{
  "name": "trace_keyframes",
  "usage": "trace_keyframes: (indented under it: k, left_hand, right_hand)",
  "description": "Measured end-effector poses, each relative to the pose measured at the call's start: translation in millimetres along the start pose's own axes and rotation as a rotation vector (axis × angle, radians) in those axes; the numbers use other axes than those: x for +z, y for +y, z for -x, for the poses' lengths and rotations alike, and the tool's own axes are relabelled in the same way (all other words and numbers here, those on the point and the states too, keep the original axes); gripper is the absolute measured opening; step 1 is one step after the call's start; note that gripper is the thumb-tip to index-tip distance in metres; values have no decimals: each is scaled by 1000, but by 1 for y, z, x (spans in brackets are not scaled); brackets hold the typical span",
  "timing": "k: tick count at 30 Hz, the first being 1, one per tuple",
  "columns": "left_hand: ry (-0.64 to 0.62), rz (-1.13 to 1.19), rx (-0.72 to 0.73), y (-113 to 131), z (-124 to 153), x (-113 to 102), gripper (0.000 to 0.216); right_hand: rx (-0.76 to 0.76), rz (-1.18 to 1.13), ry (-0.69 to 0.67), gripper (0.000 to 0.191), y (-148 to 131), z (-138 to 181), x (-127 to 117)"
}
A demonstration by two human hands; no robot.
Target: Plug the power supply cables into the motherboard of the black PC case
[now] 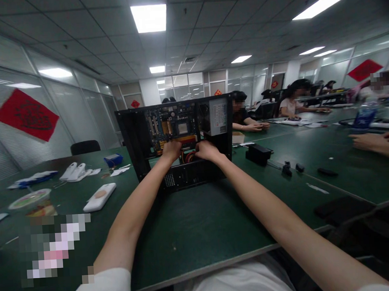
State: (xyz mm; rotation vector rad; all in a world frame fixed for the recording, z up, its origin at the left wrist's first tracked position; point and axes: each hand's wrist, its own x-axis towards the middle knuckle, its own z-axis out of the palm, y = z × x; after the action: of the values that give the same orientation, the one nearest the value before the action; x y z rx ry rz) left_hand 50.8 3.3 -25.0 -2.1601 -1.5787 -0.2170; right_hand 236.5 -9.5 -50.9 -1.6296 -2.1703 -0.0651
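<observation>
A black computer case stands on the green table with its open side towards me. Inside it are a motherboard and, at the upper right, a silver power supply. My left hand is closed at the motherboard's lower edge, beside the yellow and red slots. Just right of the coiled red cables, my right hand is closed too, with its fingers inside the case. Whatever the fingertips grip is too small or hidden to make out.
Left on the table are a white case-like object, a lidded cup and a blue packet. A black box and small black parts lie on the right. Other people sit beyond; someone's hands rest at far right.
</observation>
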Motion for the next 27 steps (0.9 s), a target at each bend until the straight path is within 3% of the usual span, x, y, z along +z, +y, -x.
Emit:
trace_keyframes:
  k: [27]
  left_hand:
    - [14, 27, 34, 0, 4, -1, 30]
  right_hand:
    - [-156, 30, 99, 27, 5, -6, 7]
